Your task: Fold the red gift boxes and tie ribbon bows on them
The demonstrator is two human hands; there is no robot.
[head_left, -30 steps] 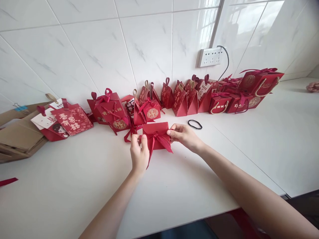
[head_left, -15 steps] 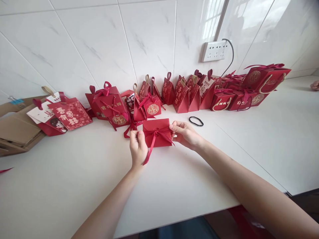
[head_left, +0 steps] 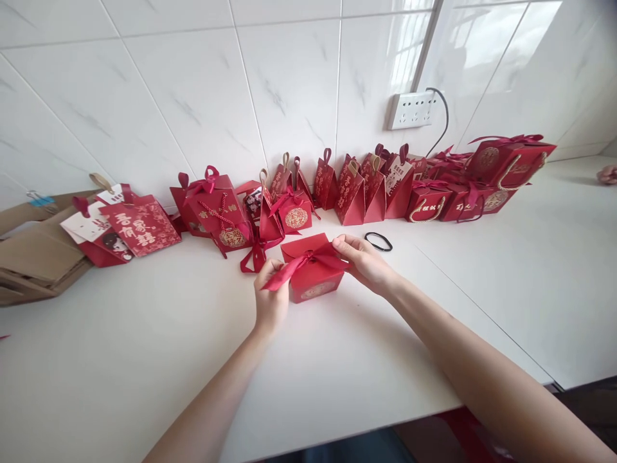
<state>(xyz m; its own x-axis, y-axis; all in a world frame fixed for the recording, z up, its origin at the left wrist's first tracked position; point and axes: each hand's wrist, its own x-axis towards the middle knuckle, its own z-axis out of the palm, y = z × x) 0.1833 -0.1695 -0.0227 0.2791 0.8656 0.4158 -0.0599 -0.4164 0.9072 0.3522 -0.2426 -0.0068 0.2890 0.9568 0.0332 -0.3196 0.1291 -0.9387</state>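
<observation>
**A:** What lies around the box?

**B:** A row of red gift bags (head_left: 351,190) stands along the back edge of the table (head_left: 144,373), against the tiled wall. The nearest ones are just behind the red box (head_left: 315,283). A black hair tie (head_left: 378,242) lies just beside the right hand (head_left: 371,265), on its far side. Flat red bags (head_left: 139,225) and cardboard sheets (head_left: 33,257) sit toward the back left corner. A power strip (head_left: 409,109) hangs on the wall above the row. Another person's hand (head_left: 607,173) rests at the far right edge, well apart.

**A:** And the box itself?

**B:** It stands on the table about midway along, closer to the back edge than the front, between the two hands.

**A:** What are the fingers doing?

**B:** The left hand (head_left: 270,301) has its fingers (head_left: 270,269) pressed together, pinching one end of the ribbon (head_left: 301,262), which is pulled out to the box's left. The right hand's fingers (head_left: 343,244) are curled close at the box's top right corner, pinching the ribbon's other end there.

**A:** Room to move?

**B:** Bare table runs from the box to the front edge and out to the left. Behind it, the bags crowd in.
</observation>
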